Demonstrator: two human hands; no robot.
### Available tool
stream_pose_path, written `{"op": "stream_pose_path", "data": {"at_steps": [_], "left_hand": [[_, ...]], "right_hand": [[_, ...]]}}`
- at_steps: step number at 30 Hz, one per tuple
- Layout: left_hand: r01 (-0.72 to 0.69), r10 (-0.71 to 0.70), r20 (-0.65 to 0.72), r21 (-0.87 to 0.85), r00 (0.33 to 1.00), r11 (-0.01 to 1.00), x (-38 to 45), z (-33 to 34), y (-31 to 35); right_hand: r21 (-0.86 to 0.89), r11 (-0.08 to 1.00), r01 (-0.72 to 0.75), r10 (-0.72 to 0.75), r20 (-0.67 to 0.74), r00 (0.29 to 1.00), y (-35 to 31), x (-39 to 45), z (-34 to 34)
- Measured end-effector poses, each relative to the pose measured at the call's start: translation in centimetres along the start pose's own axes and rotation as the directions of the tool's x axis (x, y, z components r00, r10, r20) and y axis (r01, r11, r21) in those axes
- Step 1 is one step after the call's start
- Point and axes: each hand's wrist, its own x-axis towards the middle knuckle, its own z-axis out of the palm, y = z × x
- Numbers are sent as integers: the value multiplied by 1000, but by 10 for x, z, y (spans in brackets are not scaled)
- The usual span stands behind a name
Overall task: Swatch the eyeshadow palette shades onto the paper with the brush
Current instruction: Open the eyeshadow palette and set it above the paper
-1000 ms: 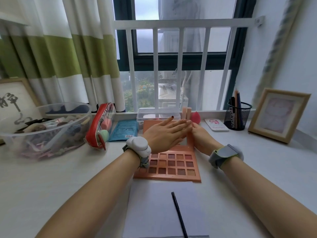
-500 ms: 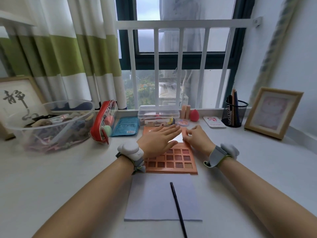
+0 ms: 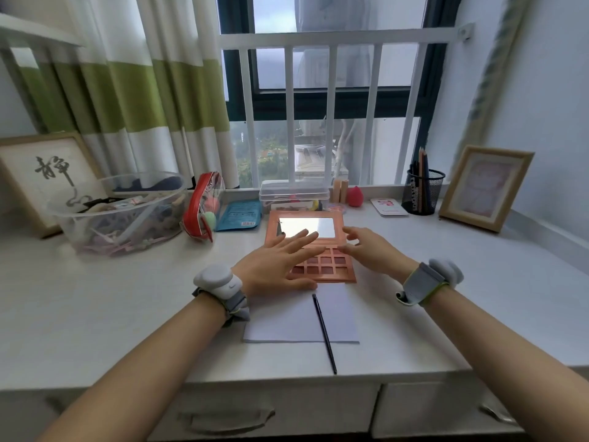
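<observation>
The eyeshadow palette [image 3: 322, 266] is lying open on the white desk [image 3: 95, 307], straight ahead at twelve o'clock, with its lid folded back flat and the mirror [image 3: 307, 227] facing up. The left hand [image 3: 274, 266] is hovering over the left part of the shade pans, fingers straight and spread apart, holding nothing; whether the palm is touching the palette cannot be told. The right hand [image 3: 366, 250] is sitting at the palette's right edge, at about one o'clock, with fingers loosely bent and apart, gripping nothing. Both wrists are wearing grey bands.

The sheet of paper [image 3: 287, 320] is lying just in front of the palette, nearer the person, its far edge close against the palette's near edge. The brush [image 3: 324, 333] is resting on the paper, its tip pointing toward twelve o'clock and its handle running past the paper's near edge toward the desk front.

At ten o'clock a clear tub [image 3: 121, 215] of odds and ends is standing beside a red pouch [image 3: 204, 205]. At two o'clock a mesh pencil cup [image 3: 422, 191] is standing near a picture frame [image 3: 486, 188].
</observation>
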Motion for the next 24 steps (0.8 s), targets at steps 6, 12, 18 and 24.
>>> {"op": "stream_pose_path", "data": {"at_steps": [6,12,18,24], "left_hand": [[5,-4,-47,24,999,1000,5,1,2],[23,-20,-60,43,998,999,12,3,1],[28,-28,-89,-11,996,1000,11,3,2],[22,-23,-218,-7,976,1000,-10,-9,10]], "right_hand": [[66,997,39,-38,-5,999,-6,-8,0],[94,989,114,-119,49,992,-11,-17,1],[221,898,380,-404,72,912,-32,-52,-13],[112,883,456,-458,413,787,-49,-73,-5]]}}
